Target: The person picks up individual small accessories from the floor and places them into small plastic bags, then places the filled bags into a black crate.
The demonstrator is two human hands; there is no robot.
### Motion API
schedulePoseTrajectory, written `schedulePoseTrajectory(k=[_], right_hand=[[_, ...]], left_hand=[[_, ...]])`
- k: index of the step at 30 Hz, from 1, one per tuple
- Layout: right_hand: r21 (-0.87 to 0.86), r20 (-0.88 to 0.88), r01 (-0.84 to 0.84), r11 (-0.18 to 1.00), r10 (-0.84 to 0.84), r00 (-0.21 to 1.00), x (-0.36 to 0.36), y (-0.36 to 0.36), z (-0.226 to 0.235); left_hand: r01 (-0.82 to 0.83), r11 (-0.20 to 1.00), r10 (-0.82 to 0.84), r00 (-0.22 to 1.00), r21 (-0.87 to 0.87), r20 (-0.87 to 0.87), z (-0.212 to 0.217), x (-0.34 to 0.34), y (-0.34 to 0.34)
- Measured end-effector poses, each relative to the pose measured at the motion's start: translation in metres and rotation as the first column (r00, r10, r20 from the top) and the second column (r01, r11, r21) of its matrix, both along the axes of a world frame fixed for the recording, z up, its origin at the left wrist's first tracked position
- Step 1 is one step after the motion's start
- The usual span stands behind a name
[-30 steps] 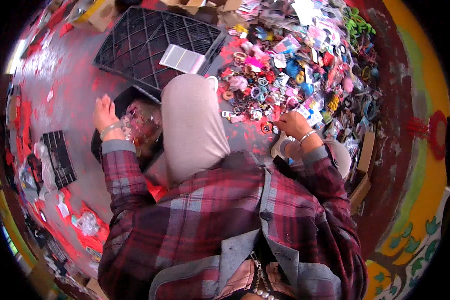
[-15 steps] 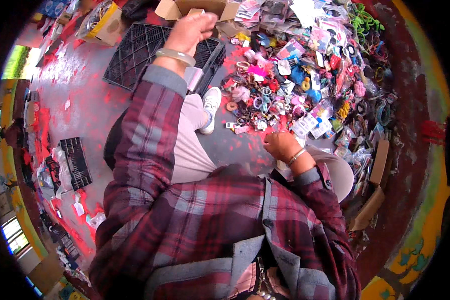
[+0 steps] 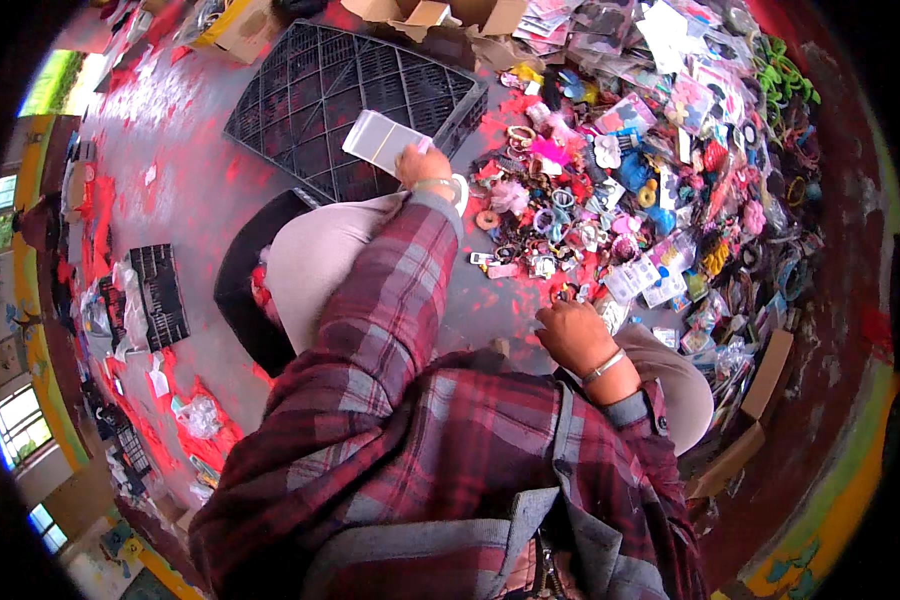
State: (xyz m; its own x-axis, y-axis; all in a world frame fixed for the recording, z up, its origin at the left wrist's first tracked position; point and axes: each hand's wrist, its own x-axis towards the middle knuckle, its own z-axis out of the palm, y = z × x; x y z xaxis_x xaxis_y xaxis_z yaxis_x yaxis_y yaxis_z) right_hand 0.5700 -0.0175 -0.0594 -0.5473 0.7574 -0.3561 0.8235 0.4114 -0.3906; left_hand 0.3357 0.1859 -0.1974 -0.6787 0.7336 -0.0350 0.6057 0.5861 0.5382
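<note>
My left hand point(image 3: 425, 168) is at the near right end of a banded stack of clear plastic bags point(image 3: 382, 138), its fingers closed on that end. The stack lies over the near edge of an upturned black plastic crate point(image 3: 315, 100). By my right knee, my right hand point(image 3: 577, 336) is closed, fingers curled toward the near edge of a big pile of hair accessories point(image 3: 595, 190). Whether anything small is in its fingers is hidden. Close by lie white printed cards point(image 3: 632, 280) and a tan ring-shaped hair tie point(image 3: 487, 219).
An open cardboard box point(image 3: 450, 18) stands behind the crate, with another carton point(image 3: 245, 30) farther left. Flat plastic packets point(image 3: 660, 35) and green coiled ties point(image 3: 788, 75) edge the pile. A black slatted tray point(image 3: 160, 295) lies at left; a cardboard strip point(image 3: 767, 375) stands at right.
My left hand has come back from above the crate's far side to the bag stack. My right hand remains near the pile's edge. The whole view has shifted somewhat.
</note>
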Motion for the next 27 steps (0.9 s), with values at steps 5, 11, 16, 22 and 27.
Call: schedulePoseTrajectory(k=[5, 11, 16, 22, 27], right_hand=[[-0.001, 0.041, -0.04, 0.999, 0.04, 0.998, -0.012, 0.011, 0.004], [-0.01, 0.003, -0.028, 1.0, 0.028, 1.0, -0.012, 0.015, 0.003], [-0.018, 0.007, -0.017, 1.0, 0.017, 1.0, -0.012, 0.013, 0.001], [-0.001, 0.014, -0.025, 1.0, 0.025, 1.0, -0.011, 0.011, 0.001], [0.015, -0.016, -0.017, 1.0, 0.017, 1.0, -0.009, 0.01, 0.004]], left_hand=[[0.133, 0.911, -0.228, 0.951, -0.391, -0.209, -0.007, -0.043, 0.012], [0.154, 0.932, -0.27, 0.899, -0.328, -0.345, -0.033, -0.032, -0.015], [0.192, 0.925, -0.313, 0.874, -0.328, -0.371, -0.026, -0.031, -0.017], [0.279, 0.936, -0.329, 0.91, -0.215, -0.251, -0.028, -0.036, -0.014], [0.328, 0.945, -0.309, 0.891, 0.002, -0.333, -0.034, -0.04, -0.017]])
